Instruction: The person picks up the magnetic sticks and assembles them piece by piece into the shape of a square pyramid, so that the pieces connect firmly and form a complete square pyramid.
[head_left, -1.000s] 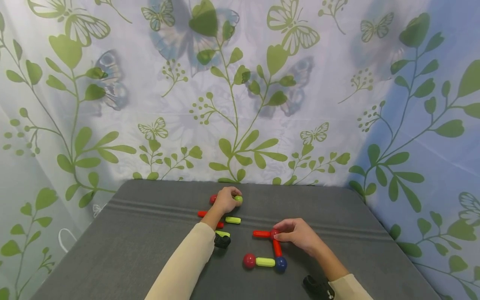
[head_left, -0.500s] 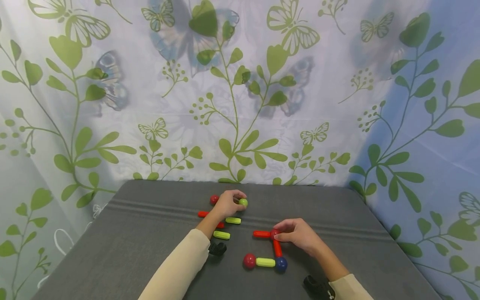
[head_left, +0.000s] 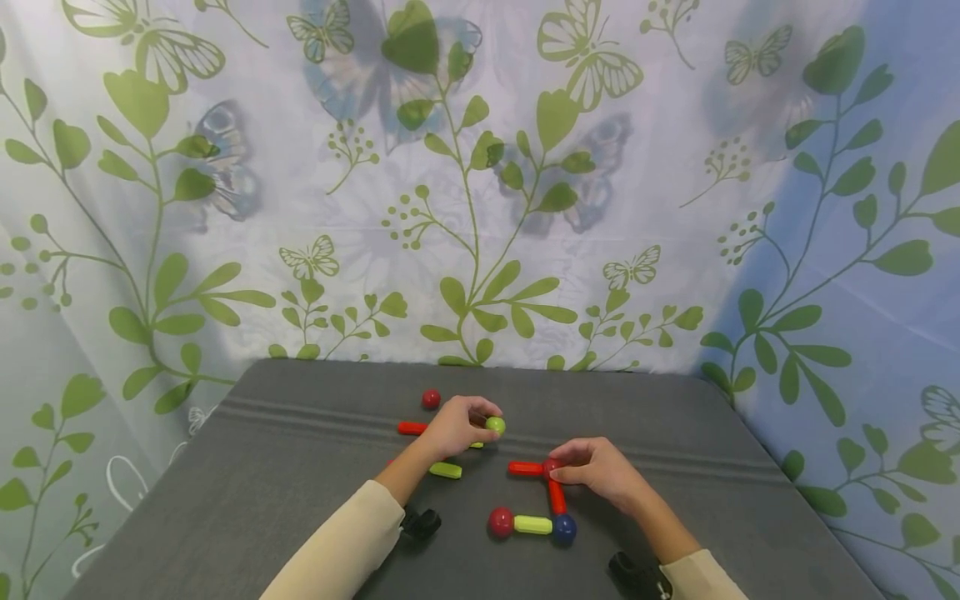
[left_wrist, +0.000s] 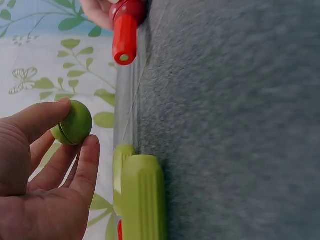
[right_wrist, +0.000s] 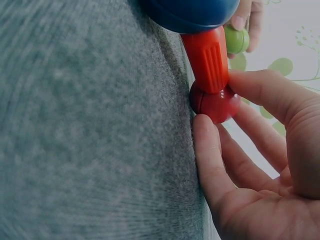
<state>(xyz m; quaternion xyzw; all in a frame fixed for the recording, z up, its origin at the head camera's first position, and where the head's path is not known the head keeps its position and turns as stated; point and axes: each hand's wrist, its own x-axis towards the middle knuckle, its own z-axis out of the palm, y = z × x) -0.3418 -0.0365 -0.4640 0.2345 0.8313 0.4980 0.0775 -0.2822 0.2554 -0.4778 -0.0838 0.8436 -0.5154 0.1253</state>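
Observation:
My left hand [head_left: 459, 427] pinches a green ball [head_left: 496, 426] between thumb and fingertips; in the left wrist view the ball [left_wrist: 75, 123] appears clear of the table. With thumb and fingers, my right hand [head_left: 600, 472] holds a red ball [right_wrist: 215, 106] at a corner of a joined shape. From that ball, one red rod [head_left: 527, 469] points left with a free end. Another red rod [head_left: 557, 498] runs to a blue ball [head_left: 564, 528]. A yellow-green rod [head_left: 533, 525] links the blue ball to a second red ball [head_left: 501, 522].
A loose red ball [head_left: 431, 399] sits at the back of the grey table [head_left: 300, 483]. Near my left forearm lie a red rod [head_left: 412, 428] and a yellow-green rod [head_left: 446, 471]; other rods are partly hidden there. A patterned curtain [head_left: 480, 208] hangs behind.
My left hand has carried the green ball rightward and nearer to me, away from the loose red ball. The right hand stays on its red ball, and the joined shape has not shifted.

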